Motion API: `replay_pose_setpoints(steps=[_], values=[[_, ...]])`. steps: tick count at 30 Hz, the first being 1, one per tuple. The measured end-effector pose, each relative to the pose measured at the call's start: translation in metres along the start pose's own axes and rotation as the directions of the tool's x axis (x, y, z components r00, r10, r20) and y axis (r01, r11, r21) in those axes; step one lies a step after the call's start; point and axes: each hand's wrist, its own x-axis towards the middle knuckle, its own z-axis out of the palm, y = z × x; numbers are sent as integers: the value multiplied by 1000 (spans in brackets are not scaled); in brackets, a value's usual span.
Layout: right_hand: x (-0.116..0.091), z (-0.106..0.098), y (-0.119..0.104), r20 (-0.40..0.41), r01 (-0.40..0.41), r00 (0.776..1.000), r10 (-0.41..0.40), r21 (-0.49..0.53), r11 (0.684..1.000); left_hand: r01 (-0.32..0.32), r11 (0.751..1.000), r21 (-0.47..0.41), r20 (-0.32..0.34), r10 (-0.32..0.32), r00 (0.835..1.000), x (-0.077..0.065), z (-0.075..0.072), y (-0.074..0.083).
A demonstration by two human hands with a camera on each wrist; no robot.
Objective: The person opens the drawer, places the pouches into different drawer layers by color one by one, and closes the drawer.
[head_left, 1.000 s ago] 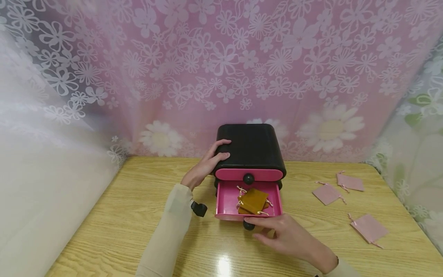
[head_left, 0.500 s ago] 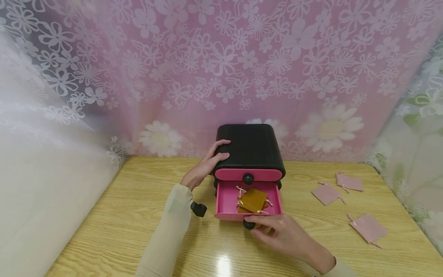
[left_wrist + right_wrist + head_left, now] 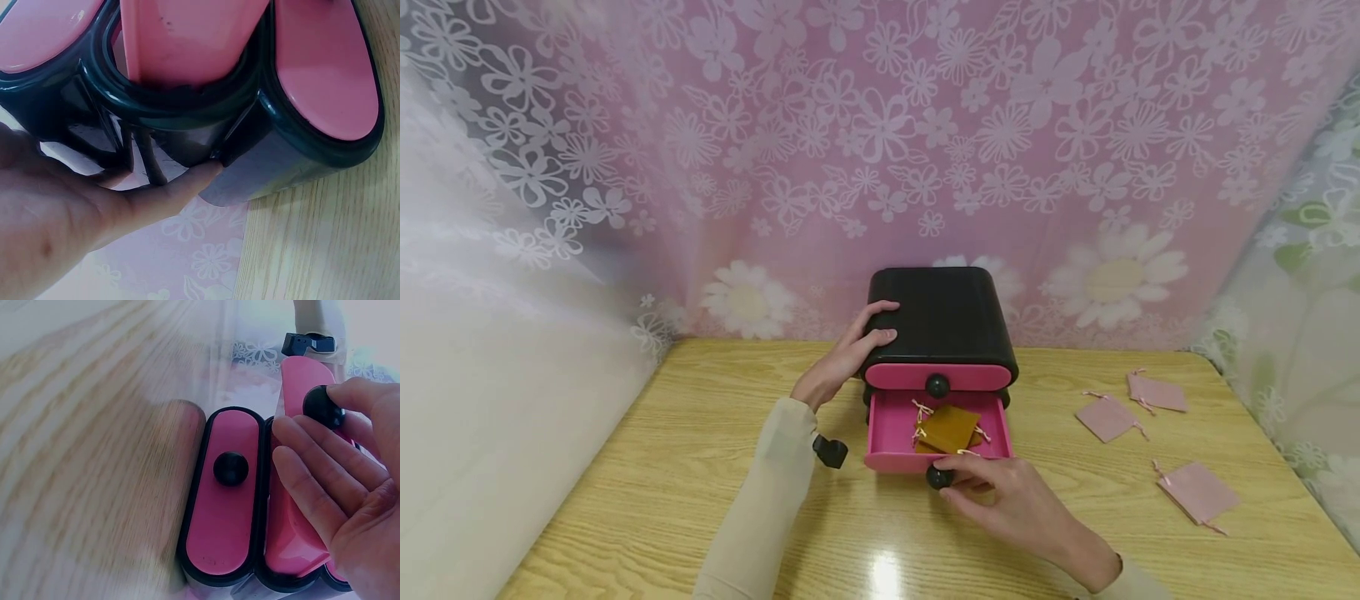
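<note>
A black drawer unit (image 3: 936, 312) with pink fronts stands on the table. Its middle drawer (image 3: 891, 425) is pulled out, holding several mustard-brown drawstring pouches (image 3: 951, 427) with pale cords. Over the unit's top left edge rests my left hand (image 3: 842, 360), fingers extended on the black top; its wrist view shows a stretched digit against the black side. My right hand (image 3: 1018, 504) pinches the drawer's round black knob (image 3: 939, 477) between thumb and forefinger. In the right wrist view, the other fingers lie beside the drawer front (image 3: 306, 378).
To the right, pink drawstring pouches (image 3: 1107, 418) lie on the wooden table (image 3: 647, 483). The upper drawer (image 3: 895, 377) and the lower drawer (image 3: 228, 531) are pushed in, each with a black knob. A floral curtain (image 3: 880, 167) hangs behind.
My right thumb and forefinger have closed round the knob. The middle drawer's front has shifted slightly up and inward in the head view. My left hand stays in place.
</note>
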Motion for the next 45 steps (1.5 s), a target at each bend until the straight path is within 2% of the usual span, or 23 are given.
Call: replay_pose_setpoints(steps=[15,22,26,38,42,45], values=[[0,1,-2,-23,-86,996,86,8,996,2,1000,-4,-1,-2,1000,-1,0,0],[2,3,0,-81,-36,996,35,-9,999,3,1000,-10,0,-3,1000,-1,0,0],[5,3,4,-101,-39,994,37,-11,999,0,1000,-2,-2,0,1000,-1,0,0],[10,5,8,-119,-143,982,146,38,989,4,1000,4,-8,-4,1000,0,0,0],[10,8,8,-152,-194,968,201,62,979,1,1000,0,-8,-1,1000,0,0,-1],[11,9,8,-173,-262,947,272,80,962,-3,1000,0,-7,3,1000,1,1,-1]])
